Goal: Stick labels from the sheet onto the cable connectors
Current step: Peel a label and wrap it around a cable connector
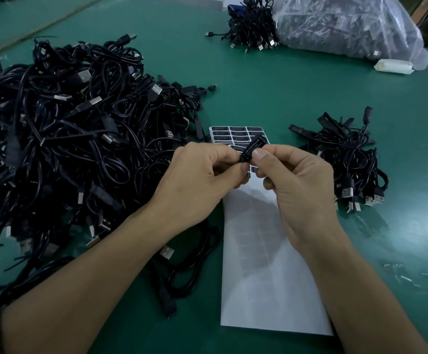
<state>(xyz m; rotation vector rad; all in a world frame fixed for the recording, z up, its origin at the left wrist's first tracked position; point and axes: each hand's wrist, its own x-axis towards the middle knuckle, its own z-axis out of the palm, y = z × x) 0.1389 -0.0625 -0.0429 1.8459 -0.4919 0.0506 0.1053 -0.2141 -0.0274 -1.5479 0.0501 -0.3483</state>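
- The left hand (202,175) and right hand (292,180) each pinch, thumb against forefinger, a small black cable connector (243,159) above the sheet's far end; its white-lettered black label (253,146) faces up.
- The white paper label sheet (266,264) lies by the green worktop's (259,93) near edge, mostly peeled bare.
- The large black cable tangle (67,139) at the left edge likely awaits labelling.

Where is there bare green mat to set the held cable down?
Bare green mat lies right of the white label sheet, this side of the small black cable bundle; also far centre. The big tangled cable pile crowds the left.
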